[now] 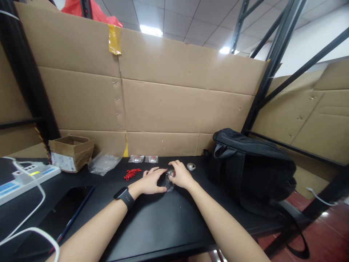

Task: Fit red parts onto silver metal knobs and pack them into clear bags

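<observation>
Both my hands rest on the black table (152,218) near its far edge. My left hand (151,181), with a black watch on the wrist, lies on a small clear plastic bag (169,183), fingers curled against it. My right hand (180,174) pinches a small round silver-and-red piece (172,173) at the bag's mouth. A loose round metal piece (191,166) lies just right of my right hand. Two small filled clear bags (144,159) lie behind my hands. A pile of red pieces (132,173) sits left of my left hand.
A black backpack (251,171) stands on the table's right end. At the left are an open cardboard box (71,152), a crumpled clear bag (103,162), a white power strip (24,180) with cables and a dark tablet (65,207). Cardboard walls close the back.
</observation>
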Tool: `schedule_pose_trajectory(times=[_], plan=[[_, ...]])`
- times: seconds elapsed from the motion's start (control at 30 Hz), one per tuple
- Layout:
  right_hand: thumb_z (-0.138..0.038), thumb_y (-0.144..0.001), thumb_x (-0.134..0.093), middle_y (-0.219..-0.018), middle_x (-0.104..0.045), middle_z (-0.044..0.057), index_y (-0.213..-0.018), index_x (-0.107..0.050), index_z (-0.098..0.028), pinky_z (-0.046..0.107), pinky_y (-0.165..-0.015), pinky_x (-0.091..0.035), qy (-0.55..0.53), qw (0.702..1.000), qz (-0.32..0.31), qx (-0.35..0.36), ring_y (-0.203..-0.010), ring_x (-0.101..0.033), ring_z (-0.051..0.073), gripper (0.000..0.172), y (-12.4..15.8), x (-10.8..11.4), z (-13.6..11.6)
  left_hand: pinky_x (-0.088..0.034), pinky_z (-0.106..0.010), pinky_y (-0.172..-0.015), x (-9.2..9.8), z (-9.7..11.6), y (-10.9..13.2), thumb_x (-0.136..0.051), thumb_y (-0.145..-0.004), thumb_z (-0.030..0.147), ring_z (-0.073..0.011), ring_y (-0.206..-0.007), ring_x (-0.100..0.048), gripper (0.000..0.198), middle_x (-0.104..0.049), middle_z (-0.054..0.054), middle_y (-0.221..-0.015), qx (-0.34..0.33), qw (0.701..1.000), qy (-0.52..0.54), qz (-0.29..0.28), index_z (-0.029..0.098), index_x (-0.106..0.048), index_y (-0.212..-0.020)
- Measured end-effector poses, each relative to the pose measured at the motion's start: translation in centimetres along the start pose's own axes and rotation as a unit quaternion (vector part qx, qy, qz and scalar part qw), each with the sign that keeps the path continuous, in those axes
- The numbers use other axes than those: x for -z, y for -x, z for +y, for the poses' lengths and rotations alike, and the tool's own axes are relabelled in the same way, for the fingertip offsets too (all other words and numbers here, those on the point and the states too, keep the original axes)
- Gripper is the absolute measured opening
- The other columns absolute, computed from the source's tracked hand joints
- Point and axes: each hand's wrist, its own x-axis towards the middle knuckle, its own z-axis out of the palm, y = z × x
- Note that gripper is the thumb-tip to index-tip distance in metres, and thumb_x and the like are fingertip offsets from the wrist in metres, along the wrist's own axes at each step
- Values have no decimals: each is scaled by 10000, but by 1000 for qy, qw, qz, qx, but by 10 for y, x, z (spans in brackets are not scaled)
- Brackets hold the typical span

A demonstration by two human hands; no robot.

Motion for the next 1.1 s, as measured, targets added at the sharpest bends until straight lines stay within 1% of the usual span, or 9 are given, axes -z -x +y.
schedule_pose_trajectory(times=[0.13, 0.2, 0.27, 0.37, 0.53, 0.73, 0.87, 0.97, 1.1], plan=[[-352, -683, -821, -1266, -562, 95, -1271, -570, -246, 400, -989, -435, -126, 987, -63, 76, -1166, -533, 259, 648, 0, 18, 16, -292, -590, -1109, 3, -3, 1, -705, -740, 566, -383, -1434, -299, 844, -391, -95, -1551, -25, 998, 27, 56, 338, -370, -1480], [-339, -758, -758, -1231, -600, 81, -1244, -588, -250, 362, -904, -479, -191, 978, -62, 63, -1081, -588, 226, 522, 0, 29, 24, -317, -549, -1102, 5, -4, 1, -662, -797, 559, -354, -1400, -357, 738, -419, -88, -1530, -42, 995, 43, 86, 343, -404, -1453], [-250, -848, -631, -1127, -646, 65, -1165, -623, -226, 307, -799, -494, -229, 972, -47, 37, -937, -625, 177, 318, 0, 39, 32, -338, -497, -1088, 7, -3, 0, -540, -910, 479, -299, -1345, -428, 491, -498, -66, -1461, -60, 990, 60, 109, 339, -486, -1377], [-102, -783, -609, -986, -652, 32, -999, -662, -193, 249, -712, -462, -200, 978, -44, 45, -805, -598, 135, 241, 0, 49, 41, -354, -432, -1045, 6, 0, -2, -436, -949, 267, -235, -1239, -507, 296, -617, -37, -1291, -90, 984, 61, 139, 304, -599, -1193], [-103, -584, -828, -878, -607, -17, -886, -702, -201, 212, -662, -411, -120, 985, -99, 79, -760, -532, 121, 342, 2, 48, 42, -323, -407, -984, 0, 6, -4, -703, -795, 278, -253, -1170, -519, 203, -672, -16, -1147, -119, 983, 12, 138, 278, -663, -994], [-148, -590, -880, -847, -597, -24, -869, -757, -223, 206, -649, -395, -114, 981, -130, 93, -723, -503, 110, 314, 1, 46, 36, -289, -396, -939, 1, 3, -6, -694, -841, 371, -243, -1097, -547, 88, -719, 3, -997, -98, 986, 1, 132, 285, -711, -854], [-263, -618, -898, -855, -597, -10, -877, -779, -232, 216, -655, -401, -123, 977, -144, 98, -734, -509, 119, 287, 1, 43, 36, -308, -379, -908, 5, 3, -4, -658, -852, 385, -237, -1058, -569, 117, -712, -1, -1000, -65, 987, -1, 149, 279, -707, -844], [-252, -711, -838, -844, -608, -2, -881, -779, -221, 221, -669, -406, -144, 973, -147, 100, -740, -524, 120, 182, 0, 38, 34, -326, -368, -907, 8, 4, -3, -630, -860, 394, -233, -1036, -585, 141, -714, -1, -976, -47, 986, 3, 160, 271, -700, -855], [-237, -701, -843, -844, -617, -2, -885, -768, -211, 222, -680, -409, -161, 972, -136, 104, -753, -534, 123, 201, 0, 32, 29, -352, -351, -900, 11, 3, -2, -584, -884, 377, -216, -988, -615, 146, -718, 8, -959, -30, 983, 18, 179, 261, -673, -884]])
